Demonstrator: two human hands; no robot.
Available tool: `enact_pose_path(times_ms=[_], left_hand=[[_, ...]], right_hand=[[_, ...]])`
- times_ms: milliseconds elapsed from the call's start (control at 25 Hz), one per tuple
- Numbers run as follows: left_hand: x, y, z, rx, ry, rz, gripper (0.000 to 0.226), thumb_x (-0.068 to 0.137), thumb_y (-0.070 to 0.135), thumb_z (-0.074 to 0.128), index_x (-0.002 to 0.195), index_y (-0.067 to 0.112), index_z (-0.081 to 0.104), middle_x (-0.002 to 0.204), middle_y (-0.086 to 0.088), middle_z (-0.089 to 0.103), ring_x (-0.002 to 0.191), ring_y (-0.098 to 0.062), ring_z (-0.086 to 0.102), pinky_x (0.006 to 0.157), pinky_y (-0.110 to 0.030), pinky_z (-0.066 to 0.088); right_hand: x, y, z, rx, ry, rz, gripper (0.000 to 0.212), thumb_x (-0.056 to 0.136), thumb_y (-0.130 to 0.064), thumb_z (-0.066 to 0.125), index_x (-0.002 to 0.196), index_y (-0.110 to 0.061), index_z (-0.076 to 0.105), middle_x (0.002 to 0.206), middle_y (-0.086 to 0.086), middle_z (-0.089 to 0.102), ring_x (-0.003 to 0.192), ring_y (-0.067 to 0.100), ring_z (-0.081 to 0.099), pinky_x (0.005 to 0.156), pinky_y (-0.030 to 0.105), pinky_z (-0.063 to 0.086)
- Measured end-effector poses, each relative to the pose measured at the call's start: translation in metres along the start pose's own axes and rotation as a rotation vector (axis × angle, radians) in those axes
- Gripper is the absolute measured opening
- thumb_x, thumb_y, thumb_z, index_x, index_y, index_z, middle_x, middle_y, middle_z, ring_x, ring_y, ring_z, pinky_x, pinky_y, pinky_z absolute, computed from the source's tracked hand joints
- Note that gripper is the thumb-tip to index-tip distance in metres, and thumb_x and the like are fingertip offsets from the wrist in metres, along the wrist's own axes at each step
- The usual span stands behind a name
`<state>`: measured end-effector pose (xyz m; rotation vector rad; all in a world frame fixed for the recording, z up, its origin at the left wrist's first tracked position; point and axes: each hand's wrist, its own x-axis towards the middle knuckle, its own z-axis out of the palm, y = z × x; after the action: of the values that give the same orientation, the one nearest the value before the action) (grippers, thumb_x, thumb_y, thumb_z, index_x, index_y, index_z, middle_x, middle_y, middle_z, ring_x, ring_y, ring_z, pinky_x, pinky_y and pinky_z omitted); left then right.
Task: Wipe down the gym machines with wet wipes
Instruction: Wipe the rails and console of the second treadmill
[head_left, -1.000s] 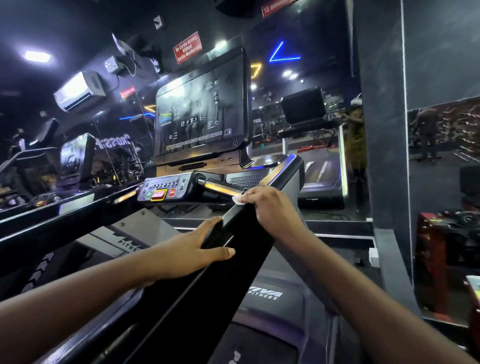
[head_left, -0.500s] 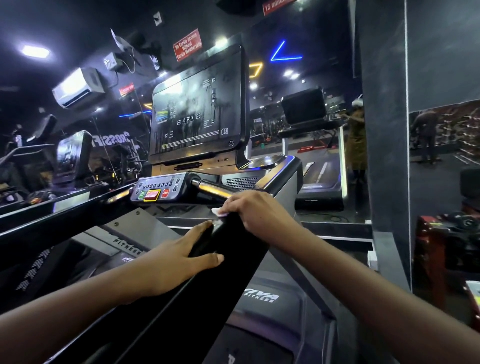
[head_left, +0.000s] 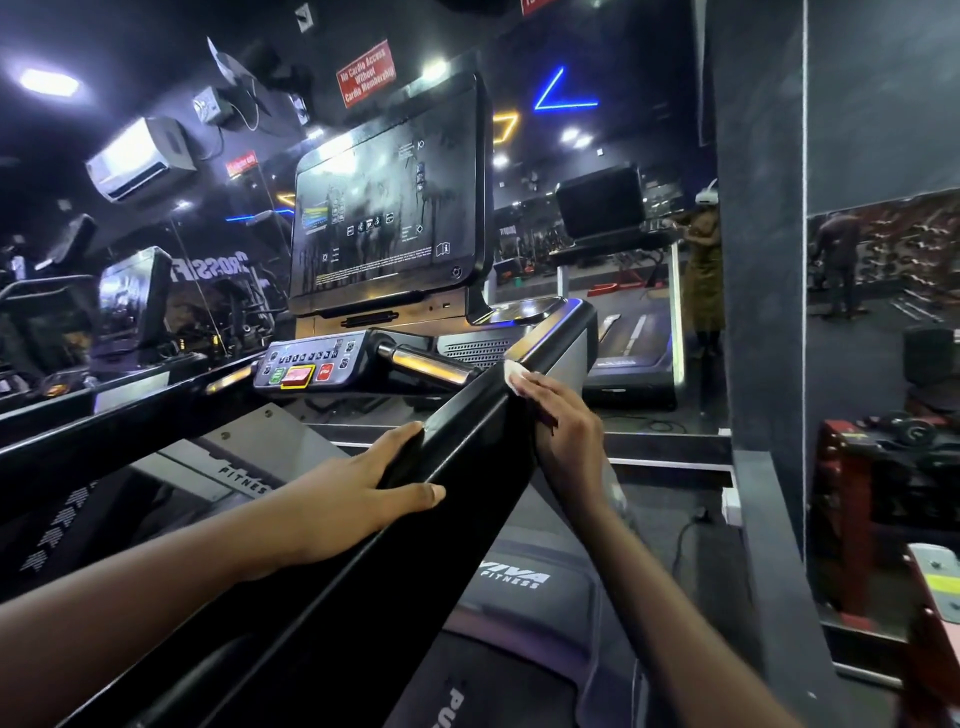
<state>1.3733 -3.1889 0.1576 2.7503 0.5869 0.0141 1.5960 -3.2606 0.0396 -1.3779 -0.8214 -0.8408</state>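
My left hand (head_left: 353, 499) gripped the handrail (head_left: 467, 467); at one o'clock, my flat, open-fingered right hand (head_left: 566, 431) pressed the wipe (head_left: 517, 376) against it.

Most of the wipe (head_left: 514, 375) is hidden under the right hand's (head_left: 566, 436) fingers; only a white corner shows. The rail (head_left: 395, 597) runs off the bottom edge, as do both forearms. Small print on the screen (head_left: 384, 218) is too small to read.
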Motion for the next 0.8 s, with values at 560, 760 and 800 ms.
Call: enact_pose_path(times_ms=[560,760,800], left_hand=[[0.005,-0.006,0.001,-0.045,0.016,0.008,0.070,0.088,0.056,0.049,0.146,0.048,0.012,0.136,0.001,0.049,0.083,0.001,0.051,0.067,-0.010,0.036],[0.005,-0.004,0.000,-0.049,0.018,0.000,0.069,0.089,0.054,0.048,0.147,0.046,0.011,0.143,-0.003,0.044,0.098,-0.009,0.048,0.082,-0.019,0.034],[0.004,-0.004,0.001,-0.054,0.019,0.001,0.069,0.090,0.054,0.048,0.147,0.046,0.011,0.143,-0.003,0.044,0.098,-0.010,0.048,0.083,-0.019,0.033]], right_hand=[[-0.120,-0.076,-0.010,0.149,0.179,0.304,0.037,0.075,0.012,0.063,0.099,-0.016,0.070,0.095,-0.010,0.066,0.088,-0.004,0.061,0.073,0.010,0.048],[-0.042,-0.037,-0.007,0.041,0.218,0.465,0.034,0.079,0.009,0.056,0.100,-0.011,0.072,0.093,0.004,0.071,0.087,0.018,0.066,0.073,-0.001,0.035],[-0.036,-0.037,-0.001,0.011,0.191,0.428,0.035,0.077,0.010,0.054,0.100,-0.009,0.073,0.094,0.007,0.071,0.087,0.022,0.066,0.075,-0.001,0.034]])
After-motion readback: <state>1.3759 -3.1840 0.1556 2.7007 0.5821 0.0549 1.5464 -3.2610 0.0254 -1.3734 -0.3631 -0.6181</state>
